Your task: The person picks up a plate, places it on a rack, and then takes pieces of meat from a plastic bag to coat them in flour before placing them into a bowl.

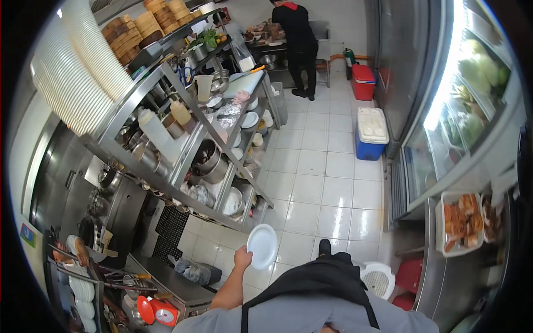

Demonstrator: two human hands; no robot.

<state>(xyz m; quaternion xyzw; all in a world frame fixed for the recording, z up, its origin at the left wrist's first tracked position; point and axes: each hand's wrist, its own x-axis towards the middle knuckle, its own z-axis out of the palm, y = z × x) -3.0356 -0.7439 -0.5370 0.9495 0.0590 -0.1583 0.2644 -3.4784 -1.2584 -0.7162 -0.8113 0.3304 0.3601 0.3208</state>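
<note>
My left hand (242,258) is closed on the near edge of a white plate (262,247), held out in front of my body over the tiled floor. Nothing shows on the plate's face. My right hand is out of the picture; only the sleeve on that side shows at the lower edge. The plate is close to the lower end of the steel shelf rack (236,225).
Left of me stand stacked plates (78,72), bamboo steamers (147,25) and a red scale (164,315). Cool boxes, one blue (371,145) and one red (363,82), sit along the right. A white stool (378,280) is beside me. A person (294,39) works far ahead.
</note>
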